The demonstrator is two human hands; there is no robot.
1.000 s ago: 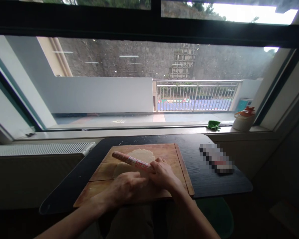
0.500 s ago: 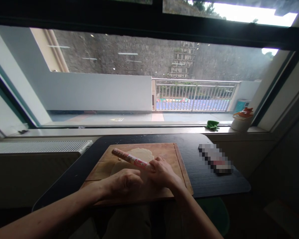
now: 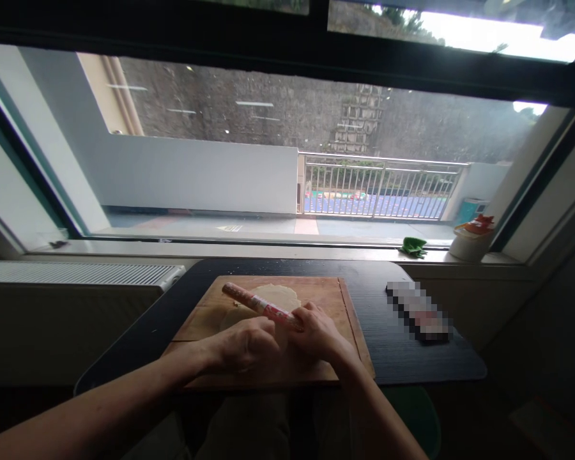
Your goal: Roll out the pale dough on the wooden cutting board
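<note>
My right hand (image 3: pixel 320 332) grips the near right end of a long round stick (image 3: pixel 261 305), pinkish-brown with a red-and-white printed wrap. Slanting to the upper left, the stick lies across a thin, pale sheet of dough (image 3: pixel 282 292). My left hand (image 3: pixel 253 344) is just left of my right hand, low over the board, its fingers curled closed. What those fingers hold, if anything, is hidden. Under both hands lies a wooden cutting board (image 3: pixel 204 311), and part of another pale dough piece shows above my left hand.
The board rests on a black table (image 3: pixel 378 351). At right lies a flat dark-edged object (image 3: pixel 419 312), blurred out. On the window sill stand a green item (image 3: pixel 413 246) and a whitish container (image 3: pixel 470 246) with an orange top. A radiator (image 3: pixel 81 275) is at left.
My left hand has moved slightly right and up, closer to my right hand. The whole view has shifted a little; the stick stays in my right hand at much the same slant.
</note>
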